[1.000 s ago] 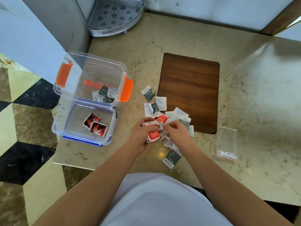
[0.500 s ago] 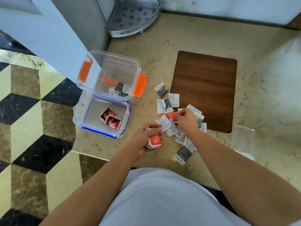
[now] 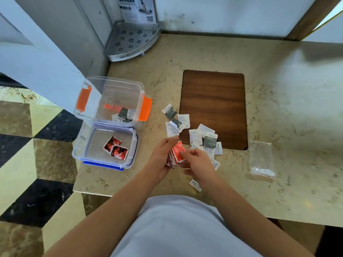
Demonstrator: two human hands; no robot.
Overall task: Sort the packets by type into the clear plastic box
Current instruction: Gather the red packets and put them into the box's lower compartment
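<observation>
A clear plastic box (image 3: 118,89) with orange clips stands at the table's left; some white and dark packets (image 3: 125,115) lie inside. Its lid (image 3: 89,145) lies in front of it with two red packets (image 3: 115,148) on it. My left hand (image 3: 160,158) grips a stack of red packets (image 3: 177,152). My right hand (image 3: 199,164) pinches the top red packet of that stack. A loose pile of white and dark packets (image 3: 202,137) is spread on the table just beyond my hands.
A brown wooden mat (image 3: 213,104) lies behind the pile. An empty clear plastic bag (image 3: 261,158) lies to the right. A metal corner shelf (image 3: 131,40) stands at the back left. The table's left edge drops to a tiled floor.
My right hand has come back from the pile with a red packet and met the stack in my left hand. The camera has tilted up.
</observation>
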